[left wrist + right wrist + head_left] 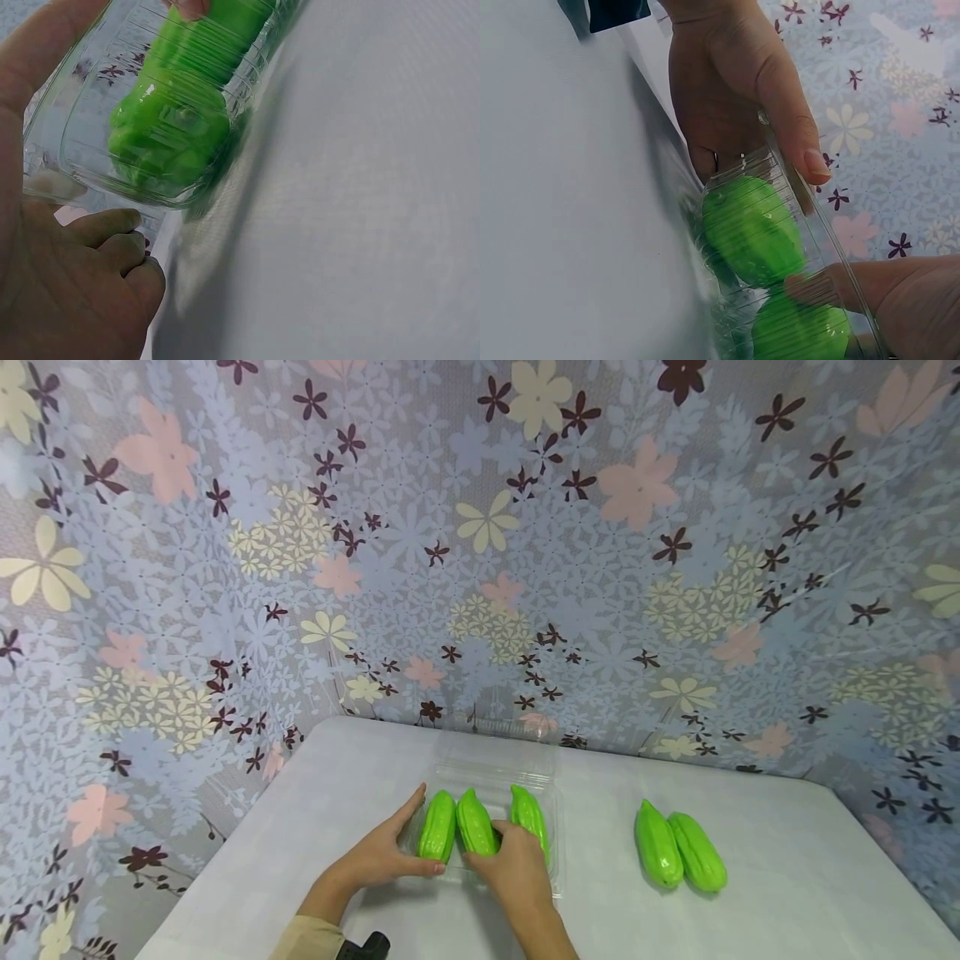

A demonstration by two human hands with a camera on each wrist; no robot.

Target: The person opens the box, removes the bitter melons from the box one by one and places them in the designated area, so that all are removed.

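Observation:
A hinged clear plastic container stands on the table, lid raised at the back. Inside lie three glossy green ridged vegetables: one at the left, one in the middle and one at the right. My left hand holds the container's left side, its thumb over the rim in the right wrist view. My right hand reaches in from the front and grips the middle vegetable near its lower end. In the left wrist view, ribbed plastic covers a vegetable's lobed end.
Two more green vegetables, one left and one right, lie side by side to the right on the white table. A flowered cloth hangs behind the table's back edge.

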